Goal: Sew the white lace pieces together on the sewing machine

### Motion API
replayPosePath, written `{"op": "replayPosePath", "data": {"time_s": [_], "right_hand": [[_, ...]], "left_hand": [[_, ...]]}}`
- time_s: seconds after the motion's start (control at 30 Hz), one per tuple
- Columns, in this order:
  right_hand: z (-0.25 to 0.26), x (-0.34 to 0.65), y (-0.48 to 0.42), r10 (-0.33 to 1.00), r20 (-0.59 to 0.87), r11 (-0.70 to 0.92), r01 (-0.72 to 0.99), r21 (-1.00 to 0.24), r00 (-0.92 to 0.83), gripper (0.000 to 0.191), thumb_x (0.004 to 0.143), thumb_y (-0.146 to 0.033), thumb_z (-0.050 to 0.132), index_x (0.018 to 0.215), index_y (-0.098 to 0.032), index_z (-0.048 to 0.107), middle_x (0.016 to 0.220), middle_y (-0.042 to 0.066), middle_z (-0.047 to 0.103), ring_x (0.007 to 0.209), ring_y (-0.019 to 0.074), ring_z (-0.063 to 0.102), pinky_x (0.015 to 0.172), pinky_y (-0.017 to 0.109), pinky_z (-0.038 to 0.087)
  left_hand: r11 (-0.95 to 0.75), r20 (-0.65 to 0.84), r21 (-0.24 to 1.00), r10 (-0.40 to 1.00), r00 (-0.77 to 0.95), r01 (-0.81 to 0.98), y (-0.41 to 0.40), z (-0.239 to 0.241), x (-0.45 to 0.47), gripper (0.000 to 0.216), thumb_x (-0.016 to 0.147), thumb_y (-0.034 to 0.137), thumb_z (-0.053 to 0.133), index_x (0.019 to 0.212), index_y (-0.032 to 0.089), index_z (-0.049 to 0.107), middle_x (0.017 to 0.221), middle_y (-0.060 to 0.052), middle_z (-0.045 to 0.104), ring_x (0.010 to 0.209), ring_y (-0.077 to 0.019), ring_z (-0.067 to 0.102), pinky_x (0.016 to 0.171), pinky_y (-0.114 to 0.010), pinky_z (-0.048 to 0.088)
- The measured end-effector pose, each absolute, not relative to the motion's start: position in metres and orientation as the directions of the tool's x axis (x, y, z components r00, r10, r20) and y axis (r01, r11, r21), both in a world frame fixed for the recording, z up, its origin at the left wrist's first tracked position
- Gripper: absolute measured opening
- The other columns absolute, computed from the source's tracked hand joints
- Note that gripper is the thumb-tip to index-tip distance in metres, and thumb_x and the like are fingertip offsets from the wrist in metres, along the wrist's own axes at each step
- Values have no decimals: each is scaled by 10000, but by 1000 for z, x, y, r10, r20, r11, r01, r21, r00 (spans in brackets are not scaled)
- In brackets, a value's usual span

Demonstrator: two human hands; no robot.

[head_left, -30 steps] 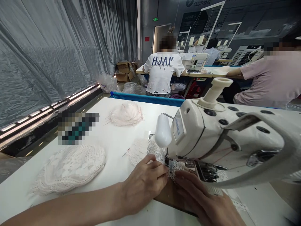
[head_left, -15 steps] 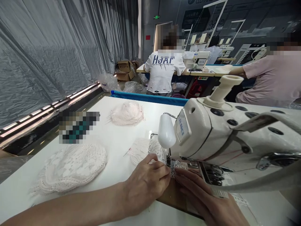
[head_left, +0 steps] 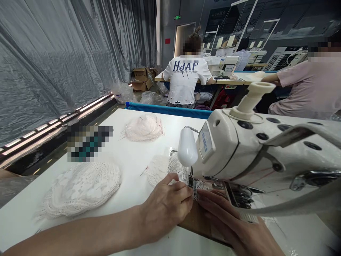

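A piece of white lace [head_left: 177,168] lies under the needle area of a white sewing machine [head_left: 229,142]. My left hand [head_left: 169,204] is closed, its bent fingers pinching the near edge of the lace just left of the presser foot [head_left: 190,181]. On the other side, my right hand [head_left: 229,220] lies with fingers stretched out flat, fingertips against the lace beside the foot. The machine head partly covers that hand's far side. A paler lace part [head_left: 157,170] with a loose thread end spreads out beyond my left hand.
At the left is a stack of white lace pieces [head_left: 85,188]; a pinkish pile [head_left: 144,128] sits farther back on the white table [head_left: 128,156]. A blue fabric-covered edge [head_left: 170,110] runs along the back. Two people [head_left: 186,78] sit at the tables ahead, near cardboard boxes [head_left: 141,80].
Both hands and the lace stay almost in place at the needle. The view has shifted very slightly.
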State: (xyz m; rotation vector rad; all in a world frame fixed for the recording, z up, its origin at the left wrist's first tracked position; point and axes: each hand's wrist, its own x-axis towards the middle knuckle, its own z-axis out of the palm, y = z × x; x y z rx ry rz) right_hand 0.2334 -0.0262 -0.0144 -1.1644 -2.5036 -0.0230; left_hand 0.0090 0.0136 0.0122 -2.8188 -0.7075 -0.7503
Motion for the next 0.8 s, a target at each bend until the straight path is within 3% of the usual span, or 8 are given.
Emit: {"op": "replayPosePath", "data": {"time_s": [0.2, 0.57, 0.8], "right_hand": [[-19, 233, -27, 723, 360, 658, 747, -99, -589, 311, 957, -287, 406, 1105, -250, 676, 1105, 66, 694, 977, 232, 669, 724, 331, 595], [-19, 234, -26, 744, 370, 644, 745, -174, -556, 288, 943, -303, 439, 1106, -276, 675, 1069, 43, 709, 980, 212, 664, 763, 303, 582], [-21, 234, -26, 737, 359, 656, 734, -175, -572, 291, 946, -285, 426, 1090, -251, 677, 1033, 62, 714, 948, 217, 670, 738, 314, 581]], "left_hand": [[-881, 482, 17, 421, 768, 472, 14, 10, 10, 137, 905, 95, 483, 815, 119, 584, 833, 4, 661, 753, -87, 589, 838, -296, 433], [-886, 437, 10, 422, 794, 464, 14, 10, 9, 138, 914, 119, 481, 811, 128, 572, 861, 0, 652, 775, -91, 586, 811, -297, 424], [-887, 486, -24, 392, 781, 461, 14, 9, 9, 138, 908, 116, 487, 808, 113, 582, 840, 0, 654, 781, -94, 581, 835, -296, 417]]}}
